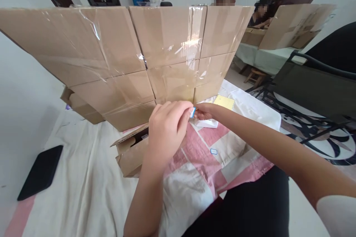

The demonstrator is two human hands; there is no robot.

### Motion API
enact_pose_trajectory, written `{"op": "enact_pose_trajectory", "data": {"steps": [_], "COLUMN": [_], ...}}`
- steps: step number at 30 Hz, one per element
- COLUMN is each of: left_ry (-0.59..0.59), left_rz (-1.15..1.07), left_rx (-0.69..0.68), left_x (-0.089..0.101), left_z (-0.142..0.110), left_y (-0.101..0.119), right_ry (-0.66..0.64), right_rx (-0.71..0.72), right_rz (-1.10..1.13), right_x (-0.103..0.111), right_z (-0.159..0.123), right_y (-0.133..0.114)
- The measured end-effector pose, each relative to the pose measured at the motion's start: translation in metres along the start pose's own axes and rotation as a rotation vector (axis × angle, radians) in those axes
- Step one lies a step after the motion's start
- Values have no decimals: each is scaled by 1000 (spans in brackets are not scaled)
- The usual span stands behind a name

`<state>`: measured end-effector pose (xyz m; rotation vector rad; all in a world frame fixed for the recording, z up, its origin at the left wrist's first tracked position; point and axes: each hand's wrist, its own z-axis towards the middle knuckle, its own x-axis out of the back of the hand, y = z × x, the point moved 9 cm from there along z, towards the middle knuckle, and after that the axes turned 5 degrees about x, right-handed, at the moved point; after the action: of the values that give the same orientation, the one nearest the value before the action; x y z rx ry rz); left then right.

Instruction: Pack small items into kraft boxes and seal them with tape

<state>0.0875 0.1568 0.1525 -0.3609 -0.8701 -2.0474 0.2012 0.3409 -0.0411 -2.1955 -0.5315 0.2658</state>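
My left hand [168, 126] is closed, thumb and fingers pinching a small white label with a blue border [192, 112]. My right hand [204, 111] meets it from the right, its fingers curled in close to the label. A tiny orange bit shows at those fingertips, too small to name. Just below my right hand is a white flat object [206, 123], partly covered by it. Another blue-bordered label [213, 151] lies on the pink and white cloth [198, 148]. Behind the right wrist is a yellow pad [224, 102].
A tall taped cardboard screen [172, 44] stands right behind my hands. An open cardboard box [132, 155] sits beside my left forearm. At the far left lies a black flat device [41, 172]. A folding chair [314, 89] is on the right; two people sit beyond the screen.
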Motion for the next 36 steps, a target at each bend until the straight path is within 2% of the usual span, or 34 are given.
{"op": "enact_pose_trajectory", "data": {"steps": [3,4,6,9,11,13,15,18,20,24,29,31,34,36], "left_ry": [-74,-104,-141,-163,-203,-251,-294,-371,-420,-404,-404,-333,-204,-271], "left_rz": [-1,2,26,119,175,189,171,164,185,203,227,309,496,575], "left_rx": [28,36,38,44,58,67,82,103,96,38,61,83,198,323], "left_x": [-1,-4,-10,-22,-33,-42,-50,-64,-75,-87,-87,-78,-60,-59], "left_z": [-1,-1,0,2,3,2,1,-2,-3,-3,-5,-3,-8,-22], "left_y": [-3,-4,-5,-6,-7,-8,-9,-13,-14,-9,-4,-11,-38,-65], "right_ry": [-157,-200,-280,-459,-428,-325,-281,-287,-300,-349,-370,-359,-302,-290], "right_rx": [-53,-20,168,547,722,818,822,790,821,829,892,941,984,978], "right_rz": [-115,-186,-297,-332,-342,-299,-184,-29,44,166,186,162,80,34], "right_x": [-4,-4,-10,-36,-45,-45,-41,-29,-19,-11,-12,-11,-8,-9], "right_z": [-43,-59,-91,-134,-145,-140,-126,-107,-104,-104,-103,-102,-95,-86], "right_y": [9,11,7,-10,-20,-27,-23,-9,-3,-1,-3,-4,-2,2]}}
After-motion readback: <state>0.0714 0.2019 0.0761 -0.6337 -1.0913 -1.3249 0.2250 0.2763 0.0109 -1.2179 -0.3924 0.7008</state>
